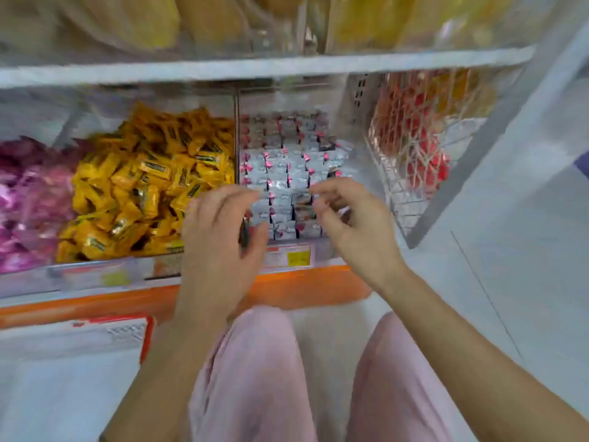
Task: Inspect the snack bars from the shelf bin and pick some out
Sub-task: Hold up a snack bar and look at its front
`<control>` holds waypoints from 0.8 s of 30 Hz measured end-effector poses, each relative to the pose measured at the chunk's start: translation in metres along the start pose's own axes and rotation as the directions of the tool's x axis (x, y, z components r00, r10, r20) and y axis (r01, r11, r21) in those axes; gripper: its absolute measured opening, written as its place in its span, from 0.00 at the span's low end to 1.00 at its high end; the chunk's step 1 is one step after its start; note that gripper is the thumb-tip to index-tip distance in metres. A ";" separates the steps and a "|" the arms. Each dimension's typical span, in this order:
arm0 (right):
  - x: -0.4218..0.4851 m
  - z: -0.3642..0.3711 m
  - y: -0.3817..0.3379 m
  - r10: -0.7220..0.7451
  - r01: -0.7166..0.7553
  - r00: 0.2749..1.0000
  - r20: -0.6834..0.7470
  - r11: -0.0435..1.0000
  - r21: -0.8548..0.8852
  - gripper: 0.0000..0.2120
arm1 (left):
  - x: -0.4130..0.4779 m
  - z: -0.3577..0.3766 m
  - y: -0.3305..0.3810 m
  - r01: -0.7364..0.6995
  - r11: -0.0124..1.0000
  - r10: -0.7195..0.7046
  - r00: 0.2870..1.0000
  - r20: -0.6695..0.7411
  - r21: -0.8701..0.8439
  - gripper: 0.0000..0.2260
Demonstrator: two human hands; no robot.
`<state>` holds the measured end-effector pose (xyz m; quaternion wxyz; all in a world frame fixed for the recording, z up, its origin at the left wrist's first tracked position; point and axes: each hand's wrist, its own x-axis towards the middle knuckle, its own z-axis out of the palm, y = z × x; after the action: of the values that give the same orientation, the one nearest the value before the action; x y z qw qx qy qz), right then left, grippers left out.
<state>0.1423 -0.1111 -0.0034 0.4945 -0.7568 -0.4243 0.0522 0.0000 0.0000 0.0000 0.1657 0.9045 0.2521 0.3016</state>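
Small silver foil-wrapped snack bars with pink crimped ends (287, 173) stand packed in tidy rows in a clear plastic shelf bin (236, 138), centre frame. The left hand (220, 237) and right hand (353, 224) hover at the bin's front, fingers curled; blur hides whether either grasps a bar. A yellow price label (298, 258) below is unreadable. Left lie crinkly orange-yellow wrapped sweets (143, 186), then glossy pink ones (28, 202). Right, a white wire mesh basket (414, 186) holds red packets. An orange shelf strip (302, 285) runs above a pale floor (526, 282)

Pale pink trousers (255, 378), bare forearms (462, 330)
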 end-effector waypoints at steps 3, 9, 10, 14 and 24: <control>-0.009 0.011 0.015 -0.050 0.050 0.997 -0.062 0.999 0.003 0.09 | -0.010 0.012 -0.006 -0.083 0.994 0.090 0.990 -0.104 0.074 0.15; -0.022 0.007 0.006 -0.105 0.102 0.994 -0.045 0.993 -0.051 0.11 | -0.023 -0.001 0.002 -0.055 0.993 0.058 0.998 -0.030 0.106 0.15; -0.022 0.005 0.005 -0.110 0.108 0.994 -0.027 0.991 -0.075 0.12 | -0.023 -0.006 0.002 -0.057 0.990 0.059 0.998 -0.009 0.129 0.15; -0.014 0.001 0.001 -0.167 0.167 0.986 0.019 0.965 -0.203 0.12 | -0.017 -0.029 -0.002 -0.094 0.972 0.081 0.994 0.070 0.216 0.16; 0.028 0.043 -0.016 -0.242 0.423 0.895 0.375 0.730 -0.536 0.10 | 0.004 -0.026 -0.019 -0.061 0.985 0.051 0.996 0.067 0.161 0.16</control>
<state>0.1295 -0.0595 -0.0030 0.1624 -0.7696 -0.6136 -0.0701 -0.0201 0.0222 0.0128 0.0905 0.9306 0.2452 0.2562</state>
